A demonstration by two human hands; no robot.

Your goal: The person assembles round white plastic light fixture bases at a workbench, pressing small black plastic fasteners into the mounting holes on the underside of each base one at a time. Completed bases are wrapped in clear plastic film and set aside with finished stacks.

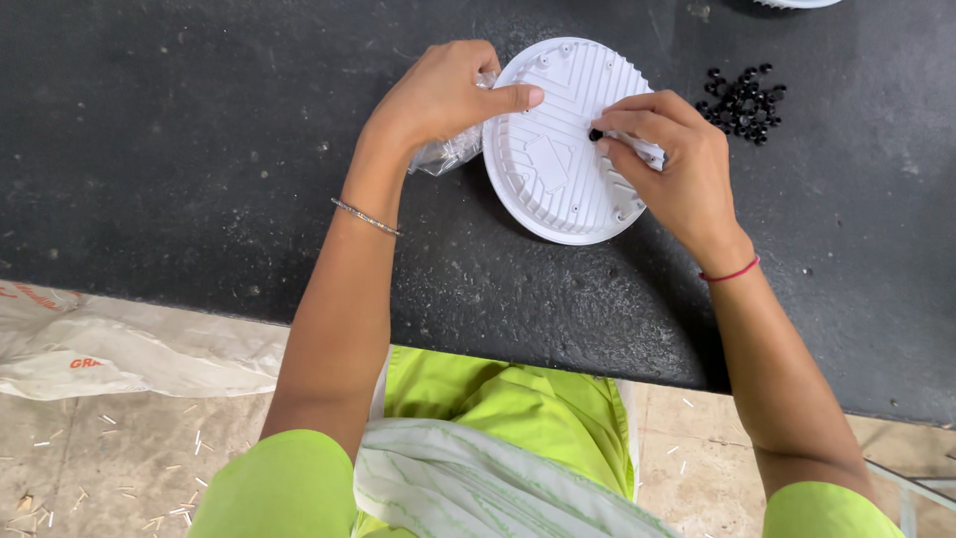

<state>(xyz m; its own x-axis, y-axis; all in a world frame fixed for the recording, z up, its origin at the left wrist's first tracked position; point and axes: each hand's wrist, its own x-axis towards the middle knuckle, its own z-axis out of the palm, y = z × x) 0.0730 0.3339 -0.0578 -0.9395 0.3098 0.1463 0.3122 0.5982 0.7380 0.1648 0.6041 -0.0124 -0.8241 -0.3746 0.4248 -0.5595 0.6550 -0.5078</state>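
From the head view we are seeing the left hand (438,95) bracing the white ribbed round housing (558,149) with clear plastic wrap (453,151) bunched beneath, while the right hand (672,164) is pinching 1 small black grommet (596,134) against it. Loose black grommets (742,100) are lying on the dark worktable (199,149). A white part (797,3) is getting cut off above.

— Where's the round housing (558,159)?

— On the worktop (199,149), between the two hands: left hand (438,95) at its left rim, right hand (677,169) over its right side.

— And the small plugs (742,103)?

— Heaped on the worktop, right of the housing, just behind the right hand.

— The plastic bag (453,149)?

— Under the left hand, touching the housing's left edge.

— Below the worktop?

— A sack (119,349) on the floor, left.
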